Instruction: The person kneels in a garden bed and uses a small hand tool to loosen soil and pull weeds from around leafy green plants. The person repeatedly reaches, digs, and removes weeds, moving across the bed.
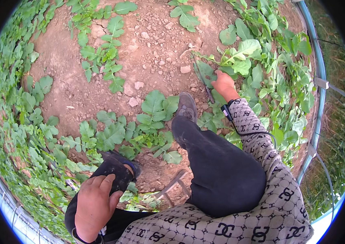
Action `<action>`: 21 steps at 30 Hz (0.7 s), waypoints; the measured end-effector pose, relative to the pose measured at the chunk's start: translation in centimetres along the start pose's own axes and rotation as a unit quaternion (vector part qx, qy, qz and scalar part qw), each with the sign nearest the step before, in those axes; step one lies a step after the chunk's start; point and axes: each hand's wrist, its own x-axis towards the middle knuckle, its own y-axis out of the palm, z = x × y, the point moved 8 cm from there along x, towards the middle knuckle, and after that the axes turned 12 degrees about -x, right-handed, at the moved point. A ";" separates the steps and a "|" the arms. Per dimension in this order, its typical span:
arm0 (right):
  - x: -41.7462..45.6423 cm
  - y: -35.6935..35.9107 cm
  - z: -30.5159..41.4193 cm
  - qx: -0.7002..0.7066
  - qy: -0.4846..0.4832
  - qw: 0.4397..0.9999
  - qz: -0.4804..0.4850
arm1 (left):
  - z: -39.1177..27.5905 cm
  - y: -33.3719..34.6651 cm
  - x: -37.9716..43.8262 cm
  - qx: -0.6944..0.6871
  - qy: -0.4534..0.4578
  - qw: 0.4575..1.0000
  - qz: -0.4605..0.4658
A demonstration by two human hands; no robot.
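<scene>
My right hand [223, 84] reaches down among the leafy plants at the right, its fingers at the base of a light green plant [236, 59]. Whether the fingers close on its stems is hidden by leaves. Just left of that hand, a thin dark rod-like tool [203, 77] slants over a broad leaf; I cannot tell whether any finger touches it. A black device with a cable [226, 113] sits at my right wrist. My left hand [94, 202] rests on my left knee, over the dark trousers, with the thumb apart and no object visible in it.
My right shoe [186, 105] stands on dry, cloddy soil [154, 36], near a leafy plant [154, 111]. A small stool-like frame [172, 186] stands between my legs. More leafy plants [111, 134] grow around my left foot. A pale blue rail [320, 70] borders the bed at the right.
</scene>
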 end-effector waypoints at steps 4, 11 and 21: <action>0.0 -1.4 0.5 -0.037 0.000 0.999 -0.024 | 0.1 0.1 0.0 0.007 0.001 1.000 0.001; -0.6 0.3 0.9 -0.065 0.012 0.998 -0.012 | 0.3 0.1 0.0 0.002 0.009 1.000 -0.004; 0.2 1.2 -2.2 0.100 -0.082 0.991 -0.038 | 0.4 0.1 -0.1 -0.004 0.010 1.000 -0.007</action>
